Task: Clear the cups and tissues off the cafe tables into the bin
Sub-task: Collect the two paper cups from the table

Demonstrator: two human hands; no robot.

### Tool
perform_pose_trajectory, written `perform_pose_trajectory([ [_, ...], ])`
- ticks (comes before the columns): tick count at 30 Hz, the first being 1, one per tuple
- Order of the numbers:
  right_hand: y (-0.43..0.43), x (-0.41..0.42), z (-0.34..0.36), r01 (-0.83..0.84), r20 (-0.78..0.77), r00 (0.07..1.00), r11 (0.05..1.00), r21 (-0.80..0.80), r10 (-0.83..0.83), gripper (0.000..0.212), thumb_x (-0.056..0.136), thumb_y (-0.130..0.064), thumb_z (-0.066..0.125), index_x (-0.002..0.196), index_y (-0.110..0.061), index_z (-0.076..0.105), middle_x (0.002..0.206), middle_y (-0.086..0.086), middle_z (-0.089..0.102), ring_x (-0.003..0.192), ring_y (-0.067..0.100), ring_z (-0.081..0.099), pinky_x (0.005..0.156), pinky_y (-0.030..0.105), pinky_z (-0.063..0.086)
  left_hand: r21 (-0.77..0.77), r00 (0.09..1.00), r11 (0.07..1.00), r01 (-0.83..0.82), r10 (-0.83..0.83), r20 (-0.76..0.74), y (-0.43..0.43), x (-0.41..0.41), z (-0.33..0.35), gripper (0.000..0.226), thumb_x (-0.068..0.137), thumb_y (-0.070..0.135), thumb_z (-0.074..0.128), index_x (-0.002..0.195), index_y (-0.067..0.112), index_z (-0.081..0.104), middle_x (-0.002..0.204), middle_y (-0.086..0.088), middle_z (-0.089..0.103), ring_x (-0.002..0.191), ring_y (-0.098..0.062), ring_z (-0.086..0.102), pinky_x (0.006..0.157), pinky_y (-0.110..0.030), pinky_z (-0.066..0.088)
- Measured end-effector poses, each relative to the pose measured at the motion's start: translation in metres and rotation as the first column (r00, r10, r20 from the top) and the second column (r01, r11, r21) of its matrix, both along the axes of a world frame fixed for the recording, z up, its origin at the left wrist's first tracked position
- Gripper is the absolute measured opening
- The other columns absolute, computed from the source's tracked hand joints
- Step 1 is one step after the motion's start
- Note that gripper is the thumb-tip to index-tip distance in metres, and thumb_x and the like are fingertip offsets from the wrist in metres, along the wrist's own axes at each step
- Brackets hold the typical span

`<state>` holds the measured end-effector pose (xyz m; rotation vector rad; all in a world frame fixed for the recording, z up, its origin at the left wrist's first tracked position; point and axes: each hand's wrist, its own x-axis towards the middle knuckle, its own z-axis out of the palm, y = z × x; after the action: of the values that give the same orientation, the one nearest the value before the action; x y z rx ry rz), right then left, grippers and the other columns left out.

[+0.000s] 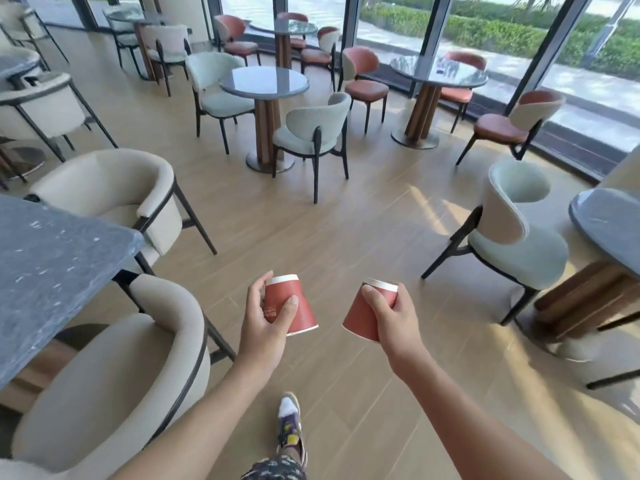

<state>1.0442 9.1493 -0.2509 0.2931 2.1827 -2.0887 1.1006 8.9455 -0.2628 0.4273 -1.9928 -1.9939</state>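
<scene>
My left hand (265, 318) grips a red paper cup (294, 299) with a white rim, tilted so that its wide mouth points down toward me. My right hand (391, 317) holds a second red paper cup (360, 317), tilted the same way. Both cups hang over the wooden floor at waist height, about a hand's width apart. No bin and no tissues are in sight.
A grey stone table (52, 265) with two cream armchairs (114, 368) stands at my left. A pale green chair (512, 233) and a round table (609, 220) are at the right. More round tables (265, 83) and chairs fill the far floor before the windows.
</scene>
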Motion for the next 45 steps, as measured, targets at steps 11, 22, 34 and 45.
perform_pose_trajectory([
  [11,-0.101,-0.278,0.013,-0.065,-0.026,0.997,0.998,0.021,0.066,0.044,0.074,-0.049,0.072,0.103,-0.017,0.062,0.089,-0.002,0.062,0.075,0.010,0.059,0.065,0.029,0.053,0.042,0.999,0.998,-0.043,0.042,0.010,-0.090,-0.265,-0.008,0.055,0.090,0.035,0.074,0.138,0.042,0.047,0.129,0.010,0.059,0.099,0.003,0.065,0.081,-0.019,0.054],
  [22,-0.235,-0.504,0.010,-0.196,0.003,0.981,0.981,-0.008,0.196,0.022,0.094,-0.032,0.076,0.107,-0.020,0.063,0.095,-0.001,0.065,0.081,0.013,0.063,0.072,0.033,0.057,0.036,0.989,0.988,-0.148,0.149,-0.004,-0.214,-0.469,0.002,0.066,0.076,0.050,0.072,0.137,0.043,0.048,0.128,0.009,0.060,0.099,0.002,0.065,0.080,-0.015,0.052],
  [34,-0.392,-0.816,-0.009,-0.458,-0.037,0.889,0.887,-0.050,0.457,0.043,0.082,-0.044,0.086,0.116,-0.025,0.066,0.107,-0.001,0.072,0.092,0.011,0.069,0.083,0.034,0.060,0.039,0.925,0.926,-0.377,0.374,0.063,-0.351,-0.743,-0.020,0.094,0.064,0.063,0.071,0.149,0.035,0.042,0.134,0.005,0.061,0.110,-0.006,0.066,0.087,-0.021,0.051],
  [45,-0.554,-1.021,0.011,-0.584,-0.028,0.812,0.811,-0.027,0.584,0.041,0.085,-0.027,0.086,0.118,-0.020,0.062,0.106,0.006,0.069,0.086,0.012,0.067,0.069,0.026,0.058,0.034,0.816,0.821,-0.570,0.560,0.142,-0.489,-0.919,-0.005,0.060,0.062,0.062,0.068,0.110,0.027,0.063,0.105,-0.005,0.072,0.090,-0.015,0.070,0.076,-0.024,0.052],
])
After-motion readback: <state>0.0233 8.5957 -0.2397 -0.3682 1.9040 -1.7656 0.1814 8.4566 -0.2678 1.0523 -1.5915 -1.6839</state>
